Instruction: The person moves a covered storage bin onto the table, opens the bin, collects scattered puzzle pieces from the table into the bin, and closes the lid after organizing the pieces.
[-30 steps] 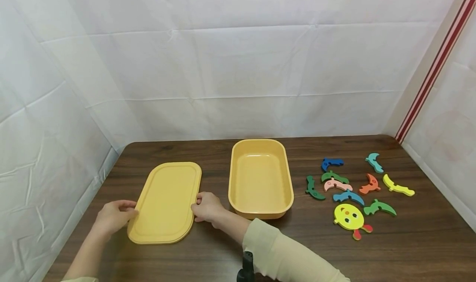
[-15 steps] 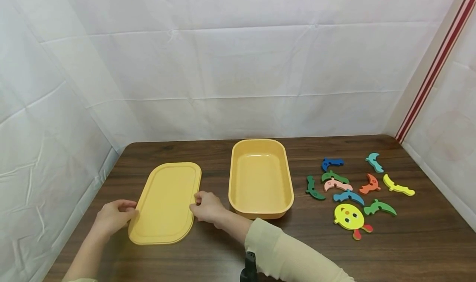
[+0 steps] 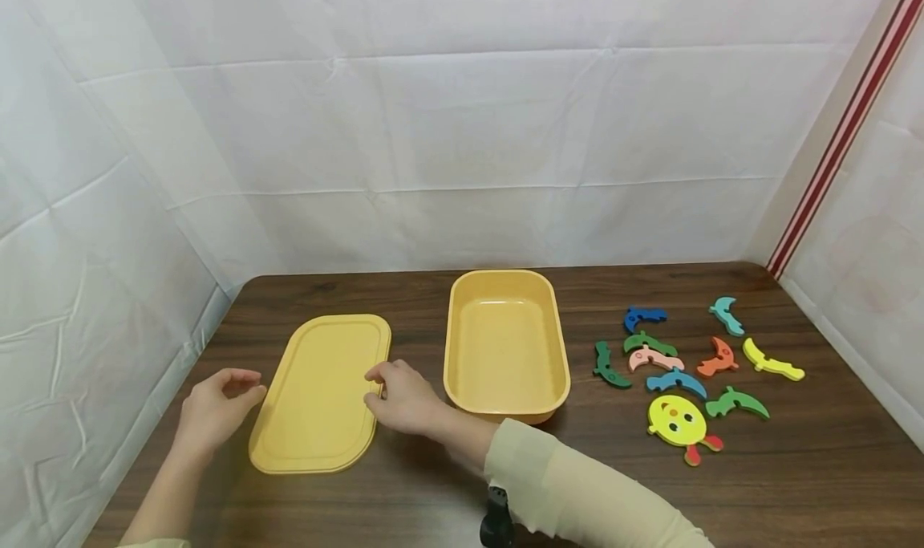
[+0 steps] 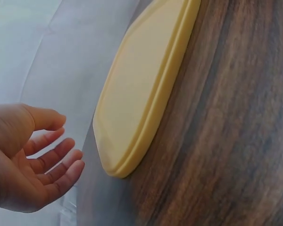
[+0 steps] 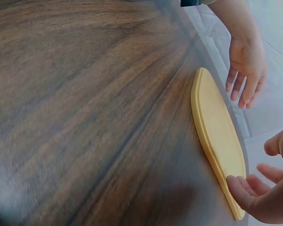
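from my remote post i read three views. head view: set high and well back, facing forward and down, it gives me most of the surface [image 3: 404, 508] and the white backdrop [image 3: 462, 131] beyond. left wrist view: close in and steeply tilted, it looks past the left hand [image 3: 216, 412] along the yellow lid [image 3: 321, 387]. right wrist view: likewise close and tilted, it faces across the surface toward the left hand, with the right hand [image 3: 404, 399] at its lower right edge. all three share the yellow lid and the left hand; head and right wrist also share the right hand.
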Demonstrator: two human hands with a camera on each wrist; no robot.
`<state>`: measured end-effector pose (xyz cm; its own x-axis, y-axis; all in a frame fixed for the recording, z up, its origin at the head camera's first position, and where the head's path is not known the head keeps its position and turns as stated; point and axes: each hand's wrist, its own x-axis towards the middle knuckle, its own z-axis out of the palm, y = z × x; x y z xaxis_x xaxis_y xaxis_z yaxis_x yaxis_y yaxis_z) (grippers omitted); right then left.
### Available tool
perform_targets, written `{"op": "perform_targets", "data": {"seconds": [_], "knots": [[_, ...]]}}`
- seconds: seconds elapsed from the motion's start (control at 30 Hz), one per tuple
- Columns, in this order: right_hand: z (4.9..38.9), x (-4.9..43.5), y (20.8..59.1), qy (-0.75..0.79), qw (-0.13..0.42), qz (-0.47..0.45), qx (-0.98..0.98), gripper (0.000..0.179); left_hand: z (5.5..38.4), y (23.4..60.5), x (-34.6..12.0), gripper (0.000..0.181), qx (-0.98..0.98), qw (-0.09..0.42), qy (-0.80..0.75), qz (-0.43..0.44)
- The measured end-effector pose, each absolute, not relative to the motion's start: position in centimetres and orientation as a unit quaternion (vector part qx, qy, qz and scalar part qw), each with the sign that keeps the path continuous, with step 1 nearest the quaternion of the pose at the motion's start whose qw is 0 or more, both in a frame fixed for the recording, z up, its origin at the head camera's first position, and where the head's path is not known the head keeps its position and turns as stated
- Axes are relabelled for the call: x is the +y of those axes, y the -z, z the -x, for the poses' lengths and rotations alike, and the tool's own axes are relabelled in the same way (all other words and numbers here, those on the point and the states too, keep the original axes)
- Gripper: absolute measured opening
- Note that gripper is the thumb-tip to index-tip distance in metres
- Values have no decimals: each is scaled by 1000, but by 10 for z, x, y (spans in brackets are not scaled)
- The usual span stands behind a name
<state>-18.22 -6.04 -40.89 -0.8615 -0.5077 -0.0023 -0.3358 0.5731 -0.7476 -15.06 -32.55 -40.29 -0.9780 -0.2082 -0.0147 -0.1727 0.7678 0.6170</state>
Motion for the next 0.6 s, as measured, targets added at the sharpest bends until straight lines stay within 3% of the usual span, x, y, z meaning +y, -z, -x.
{"op": "perform_targets", "data": {"seconds": [0.3,0.6], "knots": [[186,-55,400,355,55,298,884,24,157,398,-315,29,-937,86,329,-83],[181,-46,391,312,19,342,886,23,161,391,-296,34,-921,65,378,-73]]}}
